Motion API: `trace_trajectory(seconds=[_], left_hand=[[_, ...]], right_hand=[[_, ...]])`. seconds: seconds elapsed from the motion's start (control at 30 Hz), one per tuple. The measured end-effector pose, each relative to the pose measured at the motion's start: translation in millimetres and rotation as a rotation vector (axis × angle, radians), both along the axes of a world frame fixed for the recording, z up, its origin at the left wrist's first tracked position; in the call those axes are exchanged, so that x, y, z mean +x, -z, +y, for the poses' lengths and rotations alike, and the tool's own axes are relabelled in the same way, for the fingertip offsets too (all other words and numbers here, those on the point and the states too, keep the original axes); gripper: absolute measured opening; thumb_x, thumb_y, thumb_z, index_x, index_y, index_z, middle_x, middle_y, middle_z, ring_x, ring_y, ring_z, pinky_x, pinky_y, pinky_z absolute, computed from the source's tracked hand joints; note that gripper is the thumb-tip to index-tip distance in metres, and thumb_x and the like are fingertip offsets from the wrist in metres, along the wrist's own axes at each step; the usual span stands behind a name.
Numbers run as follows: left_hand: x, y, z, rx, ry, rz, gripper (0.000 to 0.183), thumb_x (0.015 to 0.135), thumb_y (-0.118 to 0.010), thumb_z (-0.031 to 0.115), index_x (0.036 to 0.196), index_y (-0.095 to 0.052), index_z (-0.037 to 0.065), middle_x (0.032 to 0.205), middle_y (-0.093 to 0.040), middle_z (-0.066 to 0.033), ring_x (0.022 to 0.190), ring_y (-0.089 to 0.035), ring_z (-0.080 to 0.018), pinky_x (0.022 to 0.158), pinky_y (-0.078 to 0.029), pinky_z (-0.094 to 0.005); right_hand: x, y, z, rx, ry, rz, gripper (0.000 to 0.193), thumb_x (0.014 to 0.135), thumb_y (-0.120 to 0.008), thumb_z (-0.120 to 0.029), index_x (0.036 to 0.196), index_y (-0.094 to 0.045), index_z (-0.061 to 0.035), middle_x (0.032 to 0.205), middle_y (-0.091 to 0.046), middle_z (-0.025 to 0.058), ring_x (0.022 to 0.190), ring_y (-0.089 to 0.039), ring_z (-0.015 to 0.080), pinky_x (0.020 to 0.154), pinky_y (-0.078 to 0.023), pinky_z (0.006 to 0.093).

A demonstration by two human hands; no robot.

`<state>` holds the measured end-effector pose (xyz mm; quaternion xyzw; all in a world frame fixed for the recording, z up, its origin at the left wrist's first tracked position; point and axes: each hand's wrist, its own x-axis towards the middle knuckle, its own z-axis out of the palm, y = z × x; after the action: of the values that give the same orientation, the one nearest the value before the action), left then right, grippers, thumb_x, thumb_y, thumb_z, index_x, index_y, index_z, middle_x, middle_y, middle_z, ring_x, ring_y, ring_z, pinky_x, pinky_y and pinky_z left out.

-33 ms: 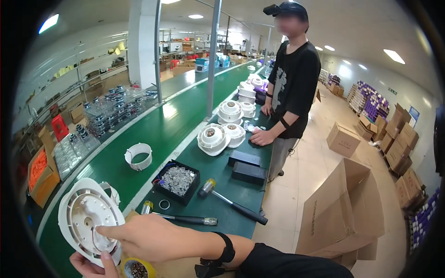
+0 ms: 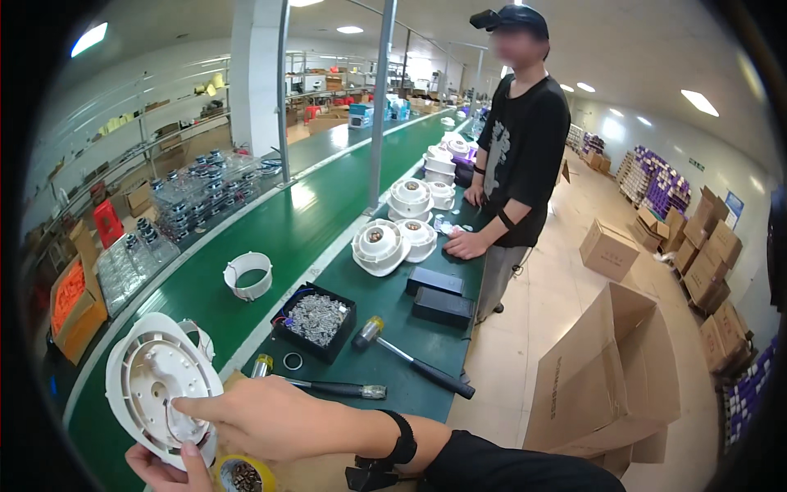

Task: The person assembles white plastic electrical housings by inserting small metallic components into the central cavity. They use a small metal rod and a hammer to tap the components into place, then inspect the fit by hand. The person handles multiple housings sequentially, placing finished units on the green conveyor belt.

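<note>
A round white plastic housing (image 2: 135, 373), its ribbed hollow inside turned upward, is tilted at the lower left. My left hand (image 2: 176, 471) grips its near rim, thumb on the inner side. My right hand (image 2: 262, 418) reaches across, its index finger stretched out and touching the inside of the housing beside a thin dark wire (image 2: 170, 418); its other fingers are mostly hidden. Under my right wrist is a yellow tub (image 2: 261, 471) of small brownish metal parts. A hammer (image 2: 340, 389) lies just beyond my right forearm, partly hidden by my hand.
Another hammer (image 2: 410, 357), a black box of small metal parts (image 2: 317, 320) and two dark boxes (image 2: 443, 305) lie on the bench. A white ring (image 2: 248, 276) rests on the green conveyor (image 2: 328, 176). Beyond are white housings (image 2: 381, 246) and a co-worker (image 2: 525, 148). An open carton (image 2: 590, 377) stands right.
The whole view has shifted very slightly. Both hands and the housing keep the same positions relative to each other.
</note>
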<state>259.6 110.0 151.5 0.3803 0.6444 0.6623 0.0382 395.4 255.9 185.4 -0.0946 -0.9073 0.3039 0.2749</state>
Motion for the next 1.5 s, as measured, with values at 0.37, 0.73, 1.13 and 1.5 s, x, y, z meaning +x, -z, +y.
trace_trajectory(seconds=[0.37, 0.73, 1.13, 1.5], left_hand=[[-8, 4, 2, 0.048, 0.011, -0.095, 0.055, 0.085, -0.079, 0.005, 0.122, -0.039, -0.002, 0.112, -0.054, -0.0169, 0.09, -0.06, -0.0159, 0.074, -0.052, -0.0257], [-12, 11, 2, 0.071, 0.102, -0.139, 0.055, 0.087, -0.072, 0.0, 0.127, -0.034, -0.001, 0.123, -0.048, -0.0182, 0.105, -0.059, -0.0207, 0.086, -0.054, -0.0315], [-6, -20, -11, 0.058, 0.149, -0.235, 0.055, 0.087, -0.075, 0.0, 0.125, -0.035, -0.001, 0.12, -0.05, -0.0186, 0.103, -0.06, -0.0216, 0.084, -0.054, -0.0317], [-14, -18, -15, -0.009, 0.193, -0.19, 0.054, 0.088, -0.072, -0.001, 0.129, -0.036, -0.001, 0.124, -0.045, -0.0152, 0.109, -0.057, -0.0217, 0.09, -0.053, -0.0326]], right_hand=[[-11, -5, -1, -0.006, 0.014, -0.131, 0.044, 0.09, -0.053, -0.011, 0.134, -0.06, -0.012, 0.076, -0.066, 0.0204, 0.071, -0.066, 0.0382, 0.064, -0.052, 0.0476], [0, -13, -3, -0.043, -0.009, -0.206, 0.045, 0.092, -0.05, -0.01, 0.135, -0.059, -0.0064, 0.082, -0.067, 0.024, 0.076, -0.066, 0.0413, 0.068, -0.052, 0.049], [-2, -21, 6, -0.32, -0.253, -0.154, 0.046, 0.095, -0.05, -0.006, 0.142, -0.053, -0.0049, 0.09, -0.066, 0.024, 0.079, -0.066, 0.0334, 0.073, -0.05, 0.04], [-7, -5, 16, -0.445, 0.012, 0.082, 0.041, 0.103, -0.056, -0.025, 0.136, -0.051, -0.0003, 0.077, -0.057, 0.0012, 0.067, -0.05, 0.0062, 0.059, -0.042, 0.0251]])
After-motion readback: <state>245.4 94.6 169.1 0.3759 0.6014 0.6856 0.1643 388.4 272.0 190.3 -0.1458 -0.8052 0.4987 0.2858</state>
